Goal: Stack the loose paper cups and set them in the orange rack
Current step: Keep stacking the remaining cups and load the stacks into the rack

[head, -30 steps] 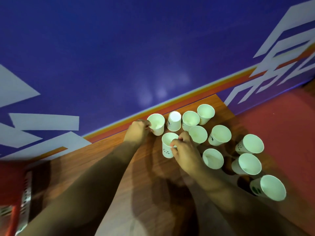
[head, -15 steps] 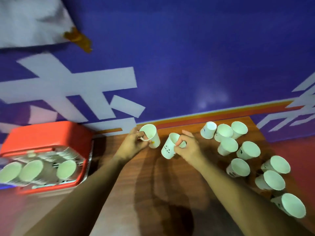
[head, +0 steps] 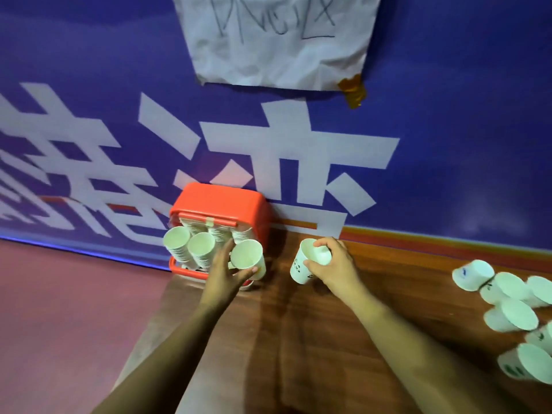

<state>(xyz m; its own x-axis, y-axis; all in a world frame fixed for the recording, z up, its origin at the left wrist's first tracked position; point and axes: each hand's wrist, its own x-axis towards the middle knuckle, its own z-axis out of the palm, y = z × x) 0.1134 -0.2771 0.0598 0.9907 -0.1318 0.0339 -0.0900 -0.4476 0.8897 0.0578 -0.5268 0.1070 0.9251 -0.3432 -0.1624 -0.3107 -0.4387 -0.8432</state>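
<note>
Two white paper cups, one in each hand, above the far left part of a wooden table (head: 298, 348).

The left cup (head: 247, 258) is at the right front of the rack (head: 221, 201), touching or nearly touching it. The left hand (head: 224, 276) holds it, thumb curled under its near side and fingers up its left side. The right cup (head: 304, 264) is just right of the rack, apart from it, gripped by the right hand (head: 334, 264) with fingers curled over the rim and thumb on the side wall.

The rack is orange and stands at the table's far left edge against a purple wall (head: 448, 144) with large white characters. Its front is crowded with stacks (head: 191, 246) of nested cups, directly left of the left cup. Loose cups (head: 507, 309) lie well apart at the far right, several tipped over. A crumpled sheet (head: 277, 40) is taped to the wall above. Red floor (head: 59, 309) shows at left.

The left cup's open mouth faces near and up, base away toward the rack. The right cup tilts, mouth up and far, base near and left.
</note>
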